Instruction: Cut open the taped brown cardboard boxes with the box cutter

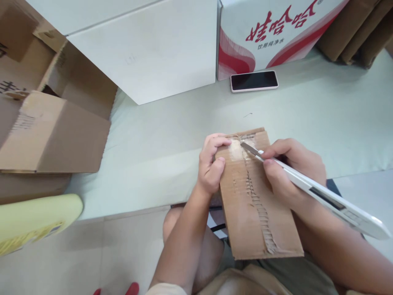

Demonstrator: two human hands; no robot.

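A worn brown cardboard box (245, 209), long and flat-sided, is tilted over the lap, its top end at the table edge. My left hand (211, 162) grips its upper left edge, fingers bent over the top face and thumb along it. My right hand (294, 172) is closed around a long white tool (319, 190) with a dark display, buttons and a narrow metal blade. The blade's tip is at a pale patch (235, 150) near the box's top end, by my left fingers. Below the patch, a torn strip (259, 205) of exposed corrugation runs down the box.
A phone (254, 81) lies on the pale green tablecloth (159, 147) before a red-and-white carton (273, 37). A large white box (153, 53) stands left of it. Open cardboard boxes (70, 135) fill the left, above a yellow-green object (39, 219). Folded brown cardboard (356, 30) stands back right.
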